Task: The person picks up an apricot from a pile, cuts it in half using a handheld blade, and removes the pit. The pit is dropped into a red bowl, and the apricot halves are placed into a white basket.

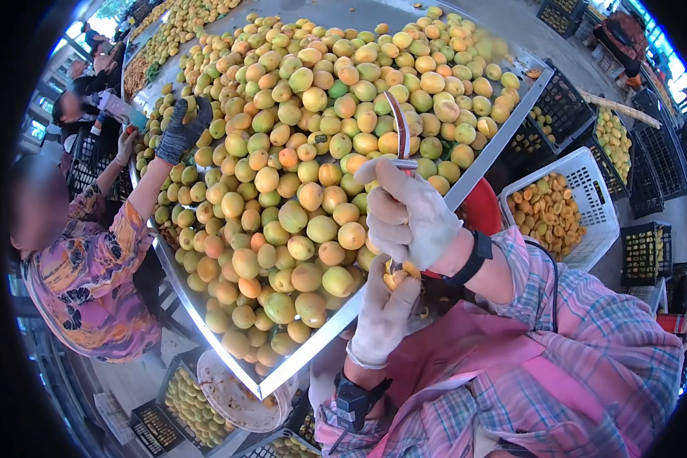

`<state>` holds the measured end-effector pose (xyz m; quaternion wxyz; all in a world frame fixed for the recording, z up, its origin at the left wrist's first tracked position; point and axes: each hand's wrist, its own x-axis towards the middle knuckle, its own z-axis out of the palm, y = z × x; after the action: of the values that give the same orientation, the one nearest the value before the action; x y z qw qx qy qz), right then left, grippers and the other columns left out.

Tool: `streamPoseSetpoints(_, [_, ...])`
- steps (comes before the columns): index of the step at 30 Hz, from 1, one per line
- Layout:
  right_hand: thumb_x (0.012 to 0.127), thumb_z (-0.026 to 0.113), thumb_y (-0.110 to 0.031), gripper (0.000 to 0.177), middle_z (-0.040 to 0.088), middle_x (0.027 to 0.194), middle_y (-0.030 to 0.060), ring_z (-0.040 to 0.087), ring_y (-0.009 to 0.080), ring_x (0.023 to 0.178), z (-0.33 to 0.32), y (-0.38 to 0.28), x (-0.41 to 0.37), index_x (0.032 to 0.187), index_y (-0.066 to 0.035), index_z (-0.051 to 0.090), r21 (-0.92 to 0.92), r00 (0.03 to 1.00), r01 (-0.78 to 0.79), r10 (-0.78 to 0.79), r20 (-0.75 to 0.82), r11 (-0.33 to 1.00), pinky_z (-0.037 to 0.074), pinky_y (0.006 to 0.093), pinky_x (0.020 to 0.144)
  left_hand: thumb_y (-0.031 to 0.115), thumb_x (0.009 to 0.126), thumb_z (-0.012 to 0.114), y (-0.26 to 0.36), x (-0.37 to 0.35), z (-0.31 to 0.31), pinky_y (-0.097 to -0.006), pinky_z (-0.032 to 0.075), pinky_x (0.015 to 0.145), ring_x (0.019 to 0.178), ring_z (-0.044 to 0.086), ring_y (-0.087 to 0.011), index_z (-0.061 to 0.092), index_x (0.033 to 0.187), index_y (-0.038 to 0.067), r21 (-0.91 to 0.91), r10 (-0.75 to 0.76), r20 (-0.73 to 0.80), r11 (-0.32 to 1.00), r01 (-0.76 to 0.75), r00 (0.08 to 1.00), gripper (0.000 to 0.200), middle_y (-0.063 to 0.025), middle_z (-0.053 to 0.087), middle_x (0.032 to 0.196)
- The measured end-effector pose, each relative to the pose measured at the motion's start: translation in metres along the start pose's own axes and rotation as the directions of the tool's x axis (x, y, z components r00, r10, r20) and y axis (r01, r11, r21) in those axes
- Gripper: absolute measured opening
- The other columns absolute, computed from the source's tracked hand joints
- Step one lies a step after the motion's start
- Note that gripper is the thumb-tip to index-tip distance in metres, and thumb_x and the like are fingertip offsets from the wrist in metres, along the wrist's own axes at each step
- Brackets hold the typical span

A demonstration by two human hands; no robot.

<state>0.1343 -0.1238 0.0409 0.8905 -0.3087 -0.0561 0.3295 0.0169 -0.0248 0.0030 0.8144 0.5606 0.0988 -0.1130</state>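
Note:
My right hand, in a thin pale glove, is closed around the handle of a small knife. The curved blade of the knife points up over the fruit. Just below, my left hand, also gloved, pinches a cut-open apricot between thumb and fingers. Both hands are close together by the near metal edge of the table. In front of them spreads a deep heap of yellow-green and orange apricots. The knife's handle is mostly hidden in my right fist.
A raised metal rim borders the table. At right, a white crate holds halved apricots, beside a red bucket and black crates. A white tub stands below. At left, a co-worker's dark-gloved hand reaches into the heap.

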Motion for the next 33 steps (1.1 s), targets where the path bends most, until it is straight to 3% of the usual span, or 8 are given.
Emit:
streamPoseSetpoints(9, [0.101,0.044,-0.038,0.028,0.03,0.058,-0.0072,0.026,0.0066,0.042,0.008,-0.007,0.0,0.108,-0.014,0.055,0.026,0.981,0.044,-0.039,-0.192,0.999,0.024,0.0238,0.038,0.035,0.092,0.064,0.003,0.002,0.001,-0.019,0.039,0.057,0.064,0.047,-0.0054,0.042,0.126,0.005,0.065,0.045,0.018,0.997,-0.046,0.999,0.05,0.0009,0.055,0.085])
streamPoseSetpoints(15, [0.1,0.043,-0.025,0.023,0.04,0.063,-0.0054,0.038,0.0073,0.044,0.002,-0.035,-0.021,0.108,-0.008,0.057,-0.499,0.936,0.244,-0.337,-0.104,0.831,0.033,0.0231,0.042,0.013,0.092,0.06,0.001,0.003,-0.004,-0.028,0.048,0.077,0.085,0.054,-0.0136,0.045,0.124,0.001,0.3,0.242,-0.167,0.936,-0.185,0.956,0.037,-0.0083,0.057,0.096])
streamPoseSetpoints(17, [0.096,0.05,-0.016,0.019,0.054,0.071,-0.0019,0.046,0.0067,0.047,-0.014,-0.021,-0.027,0.109,-0.007,0.061,-0.947,0.896,0.314,-0.351,0.272,0.07,0.038,0.0218,0.046,0.011,0.092,0.059,0.008,0.001,0.001,-0.0294,0.049,0.078,0.087,0.056,-0.0155,0.045,0.124,0.001,0.308,0.231,-0.206,0.937,-0.161,0.951,0.037,-0.0099,0.058,0.098])
streamPoseSetpoints(18, [0.086,0.059,-0.01,0.023,0.062,0.086,0.0038,0.053,0.0069,0.05,0.001,-0.018,-0.035,0.109,-0.007,0.064,-0.967,0.977,0.132,-0.195,0.09,0.216,0.044,0.0215,0.052,0.009,0.091,0.058,0.01,0.001,0.003,-0.0309,0.049,0.08,0.09,0.059,-0.0174,0.045,0.124,0.001,0.318,0.216,-0.246,0.939,-0.132,0.945,0.037,-0.0116,0.059,0.101])
streamPoseSetpoints(20, [0.078,0.065,-0.008,0.023,0.059,0.109,0.0103,0.064,0.0172,0.078,-0.02,0.007,-0.03,0.101,-0.008,0.065,-0.694,0.666,0.545,-0.261,0.699,-0.47,0.052,0.0294,0.068,0.007,0.09,0.057,0.003,0.006,-0.003,-0.0321,0.05,0.081,0.092,0.06,-0.0196,0.044,0.126,0.0,0.474,0.356,-0.203,0.851,-0.226,0.912,0.038,-0.0135,0.06,0.103])
streamPoseSetpoints(22, [0.08,0.066,-0.011,0.02,0.059,0.109,0.0119,0.064,0.024,0.091,-0.017,0.025,-0.038,0.099,-0.006,0.062,-0.981,0.972,0.183,-0.161,0.171,0.063,0.053,0.0329,0.073,0.004,0.089,0.056,-0.001,0.007,-0.005,-0.0332,0.05,0.082,0.095,0.062,-0.0217,0.044,0.127,0.0,0.608,0.476,-0.125,0.73,-0.311,0.871,0.04,-0.0154,0.061,0.106])
streamPoseSetpoints(25, [0.079,0.066,-0.025,0.04,0.062,0.093,0.0171,0.065,0.0328,0.087,-0.008,0.028,-0.037,0.11,-0.002,0.056,-0.974,0.983,-0.045,-0.166,-0.083,0.224,0.052,0.0382,0.074,0.0,0.087,0.055,0.006,0.0,0.001,-0.0341,0.049,0.087,0.1,0.062,-0.024,0.043,0.13,-0.003,0.57,0.423,-0.162,0.777,-0.265,0.892,0.044,-0.0164,0.061,0.111])
streamPoseSetpoints(33, [0.082,0.058,-0.021,0.038,0.065,0.093,0.0195,0.066,0.0368,0.082,-0.012,0.032,-0.039,0.116,-0.005,0.05,-0.981,0.971,0.114,-0.226,0.076,0.156,0.053,0.0431,0.071,-0.006,0.088,0.049,-0.001,-0.006,-0.019,-0.0201,0.045,0.079,0.093,0.053,-0.009,0.048,0.127,-0.001,0.28,0.249,-0.107,0.936,-0.211,0.963,0.04,-0.0043,0.057,0.111])
